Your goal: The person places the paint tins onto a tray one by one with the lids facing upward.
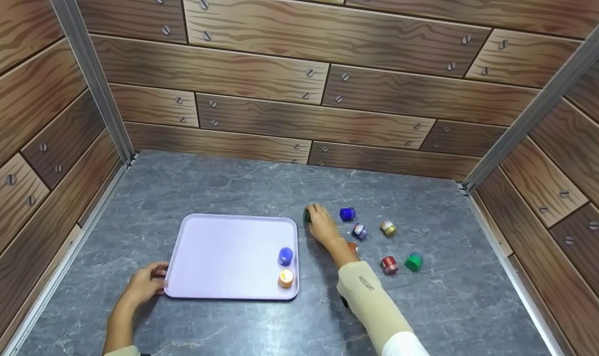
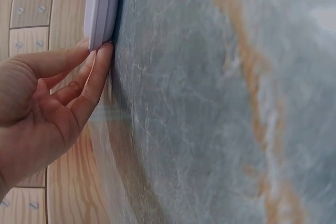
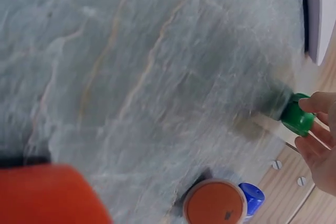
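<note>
A lilac tray [image 1: 230, 257] lies on the grey marbled table. My left hand [image 1: 143, 284] pinches its near left corner, with the thumb at the rim and a fingertip by the underside in the left wrist view. Just beyond the tray's right side, my right hand [image 1: 323, 226] holds a small green paint jar [image 3: 298, 116] between thumb and fingers; in the head view the hand covers most of it. Two jars are on the tray near its right edge: a blue jar [image 1: 285, 256] and an orange jar [image 1: 286, 278].
Right of my hand are scattered a dark blue jar [image 1: 347, 213], a purple jar [image 1: 359, 231], a gold jar [image 1: 388, 228], a red jar [image 1: 389, 265] and another green jar [image 1: 414, 261]. An orange-lidded jar [image 3: 215, 203] is partly behind my forearm in the head view. Wood-patterned walls [image 1: 259, 89] enclose the table.
</note>
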`<state>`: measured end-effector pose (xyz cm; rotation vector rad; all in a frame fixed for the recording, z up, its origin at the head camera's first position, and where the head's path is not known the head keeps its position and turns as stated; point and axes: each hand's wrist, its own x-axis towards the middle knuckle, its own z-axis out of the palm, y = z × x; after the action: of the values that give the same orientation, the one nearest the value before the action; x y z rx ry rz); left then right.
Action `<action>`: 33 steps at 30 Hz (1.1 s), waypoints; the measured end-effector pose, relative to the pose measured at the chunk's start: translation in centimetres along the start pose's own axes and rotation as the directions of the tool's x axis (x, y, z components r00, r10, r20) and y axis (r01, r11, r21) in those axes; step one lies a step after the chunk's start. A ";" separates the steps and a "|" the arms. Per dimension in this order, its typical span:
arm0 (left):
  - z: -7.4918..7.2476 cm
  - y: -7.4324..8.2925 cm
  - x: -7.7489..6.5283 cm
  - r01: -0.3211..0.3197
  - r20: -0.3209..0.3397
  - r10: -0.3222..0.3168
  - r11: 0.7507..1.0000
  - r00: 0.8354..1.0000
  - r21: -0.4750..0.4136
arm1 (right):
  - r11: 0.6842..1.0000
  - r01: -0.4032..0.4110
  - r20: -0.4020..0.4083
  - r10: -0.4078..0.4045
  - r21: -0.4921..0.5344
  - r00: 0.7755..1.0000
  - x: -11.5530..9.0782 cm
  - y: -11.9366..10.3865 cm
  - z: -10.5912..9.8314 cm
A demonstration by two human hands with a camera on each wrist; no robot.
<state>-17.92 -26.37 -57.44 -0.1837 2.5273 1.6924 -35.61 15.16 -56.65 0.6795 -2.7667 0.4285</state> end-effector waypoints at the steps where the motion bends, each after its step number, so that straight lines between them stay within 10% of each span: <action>1: 0.0 0.0 0.0 0.001 -0.001 -0.001 1.000 1.000 0.001 | 1.000 -0.003 -0.001 0.003 -0.004 1.000 0.1 0.0 0.2; 33: 0.0 -0.3 0.1 0.007 0.014 -0.007 1.000 1.000 0.001 | 0.998 -0.055 0.036 0.057 -0.040 0.998 0.6 0.7 -0.2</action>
<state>-17.96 -26.53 -57.68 -0.1788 2.5145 1.6837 -36.40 15.54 -56.41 0.6081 -2.8274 0.3754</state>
